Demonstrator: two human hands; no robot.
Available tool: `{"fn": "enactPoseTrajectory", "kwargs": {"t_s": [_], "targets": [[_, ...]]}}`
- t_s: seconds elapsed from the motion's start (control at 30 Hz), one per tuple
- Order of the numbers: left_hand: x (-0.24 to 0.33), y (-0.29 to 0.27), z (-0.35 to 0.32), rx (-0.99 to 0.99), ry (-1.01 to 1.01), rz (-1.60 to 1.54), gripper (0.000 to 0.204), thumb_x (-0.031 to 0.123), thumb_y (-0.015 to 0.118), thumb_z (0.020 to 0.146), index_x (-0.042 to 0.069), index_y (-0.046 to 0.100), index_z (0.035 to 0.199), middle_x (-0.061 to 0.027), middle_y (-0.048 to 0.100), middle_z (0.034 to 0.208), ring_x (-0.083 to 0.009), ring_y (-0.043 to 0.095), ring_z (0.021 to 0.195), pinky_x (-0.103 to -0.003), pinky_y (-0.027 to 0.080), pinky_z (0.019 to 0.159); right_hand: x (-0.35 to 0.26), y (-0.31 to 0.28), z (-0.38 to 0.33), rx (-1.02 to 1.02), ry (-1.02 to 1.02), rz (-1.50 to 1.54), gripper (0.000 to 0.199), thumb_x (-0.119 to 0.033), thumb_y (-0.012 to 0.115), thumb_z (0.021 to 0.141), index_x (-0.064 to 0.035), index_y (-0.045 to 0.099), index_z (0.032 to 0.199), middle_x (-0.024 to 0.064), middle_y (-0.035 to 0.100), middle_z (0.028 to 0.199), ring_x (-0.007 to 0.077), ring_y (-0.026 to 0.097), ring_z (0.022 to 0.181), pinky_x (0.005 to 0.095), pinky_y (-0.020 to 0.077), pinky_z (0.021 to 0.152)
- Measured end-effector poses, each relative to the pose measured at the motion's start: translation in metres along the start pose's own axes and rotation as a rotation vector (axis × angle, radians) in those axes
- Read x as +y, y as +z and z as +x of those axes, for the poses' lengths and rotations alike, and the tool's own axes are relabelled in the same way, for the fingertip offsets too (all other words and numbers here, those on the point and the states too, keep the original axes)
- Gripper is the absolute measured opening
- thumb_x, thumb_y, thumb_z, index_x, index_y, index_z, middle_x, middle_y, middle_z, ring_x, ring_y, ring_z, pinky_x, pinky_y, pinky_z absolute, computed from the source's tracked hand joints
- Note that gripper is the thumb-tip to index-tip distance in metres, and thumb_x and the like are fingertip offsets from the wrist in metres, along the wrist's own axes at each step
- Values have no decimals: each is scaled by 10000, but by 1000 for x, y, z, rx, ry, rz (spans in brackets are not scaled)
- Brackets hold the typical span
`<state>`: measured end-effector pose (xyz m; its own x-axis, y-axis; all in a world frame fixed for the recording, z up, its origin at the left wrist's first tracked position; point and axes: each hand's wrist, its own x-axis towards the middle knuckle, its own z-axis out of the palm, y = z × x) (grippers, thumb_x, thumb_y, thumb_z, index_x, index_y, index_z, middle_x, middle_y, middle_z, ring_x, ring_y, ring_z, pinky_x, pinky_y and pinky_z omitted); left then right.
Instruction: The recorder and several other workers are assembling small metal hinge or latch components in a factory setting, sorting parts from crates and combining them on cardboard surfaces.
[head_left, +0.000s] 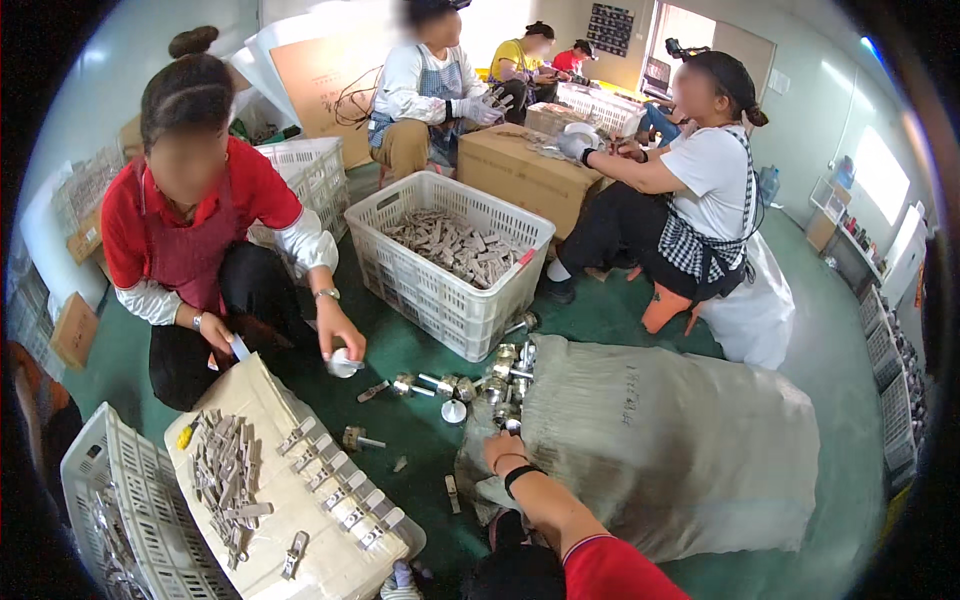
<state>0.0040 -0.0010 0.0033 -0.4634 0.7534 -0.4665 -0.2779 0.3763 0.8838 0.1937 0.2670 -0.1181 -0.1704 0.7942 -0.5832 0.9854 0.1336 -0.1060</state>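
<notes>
My right hand (507,455) reaches to the mouth of a pale woven sack (670,440), its fingers closed down beside round silver metal fittings (500,385) with rods. The fingertips are partly hidden, so what they grip cannot be made out. More fittings spill from the sack onto the floor, with a white disc-topped piece (454,411) among them. My left hand is out of view. Nearer left, a cardboard-topped box (300,550) carries a heap of flat metal clips (228,480) and a row of similar clips (340,485) along its edge.
A co-worker in red (200,230) crouches at left, holding a white round piece (345,363). A white crate (450,290) full of metal clips stands ahead; another crate (140,500) is lower left. Other workers sit around a large carton (525,170) farther back.
</notes>
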Motion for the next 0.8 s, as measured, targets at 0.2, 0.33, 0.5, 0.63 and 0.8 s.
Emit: {"fn": "enactPoseTrajectory", "kwargs": {"t_s": [0.2,0.33,0.5,0.63,0.8], "targets": [[6,0,-2,-38,-44,5,375,384,502,887,19,587,912,-38,576,816,-141,479,744,-300,404,692,8,22,2,139,-23,-433,288,-206,413,884,-129,605,1084,74,521,1169,261,436,1097,406,377,845],[10,3,-6,-35,-2,7,390,389,504,883,11,590,931,-46,583,828,-141,480,750,-301,406,700,14,22,4,347,65,-413,270,-180,413,881,-127,630,1034,64,492,1189,266,472,1047,417,395,810],[-10,-13,3,-6,41,20,383,374,480,895,11,591,944,-44,585,826,-150,492,749,-298,412,701,9,28,11,330,80,-221,258,-182,418,879,-126,641,997,96,517,1151,277,563,955,420,435,772],[-30,3,11,-154,-41,-69,367,347,454,907,14,591,975,-38,573,841,-152,500,775,-296,414,714,68,48,34,436,145,-129,267,-207,403,887,-119,649,945,109,595,1002,271,594,899,386,477,705],[0,-7,-4,-48,-6,-34,374,345,448,909,10,578,1013,-43,571,878,-148,502,802,-291,415,730,12,-14,-11,397,69,46,206,-175,478,835,-92,612,968,133,598,981,289,596,933,406,489,716]]}}
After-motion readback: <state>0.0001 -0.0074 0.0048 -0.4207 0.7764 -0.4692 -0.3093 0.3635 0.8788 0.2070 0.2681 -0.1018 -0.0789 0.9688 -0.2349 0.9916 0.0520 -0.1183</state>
